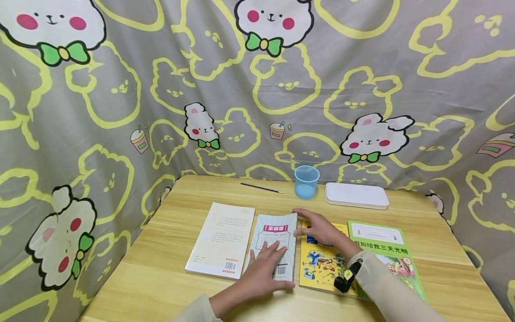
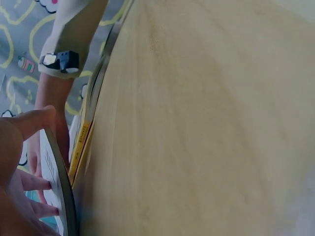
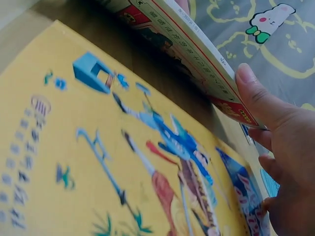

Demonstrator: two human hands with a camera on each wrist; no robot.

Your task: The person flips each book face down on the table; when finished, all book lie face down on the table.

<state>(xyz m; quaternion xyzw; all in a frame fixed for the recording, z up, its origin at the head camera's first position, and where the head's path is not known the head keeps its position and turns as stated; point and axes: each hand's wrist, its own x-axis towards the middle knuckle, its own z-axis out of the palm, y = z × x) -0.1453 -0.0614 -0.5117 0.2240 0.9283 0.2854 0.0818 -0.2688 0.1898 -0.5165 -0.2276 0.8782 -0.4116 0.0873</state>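
Note:
A thin pale blue book [image 1: 276, 227] lies back cover up in the middle of the table in the head view. My left hand [image 1: 263, 267] rests on its cover with fingers spread, the thumb by the near right corner. At the far right corner, my right hand [image 1: 322, 229] grips the book, thumb along its side. The right wrist view shows that side raised, with the colourful front cover [image 3: 172, 51] facing down. Beneath the right forearm is a yellow book [image 1: 315, 264], partly hidden. In the left wrist view, left fingers [image 2: 37, 182] lie on the cover.
A cream book [image 1: 221, 237] lies at the left and a green book [image 1: 392, 246] at the right. Along the back are a pencil [image 1: 261, 188], a blue cup [image 1: 307, 183] and a white case [image 1: 356, 195]. Patterned cloth [image 1: 225, 89] hangs behind the wooden table [image 1: 137, 277].

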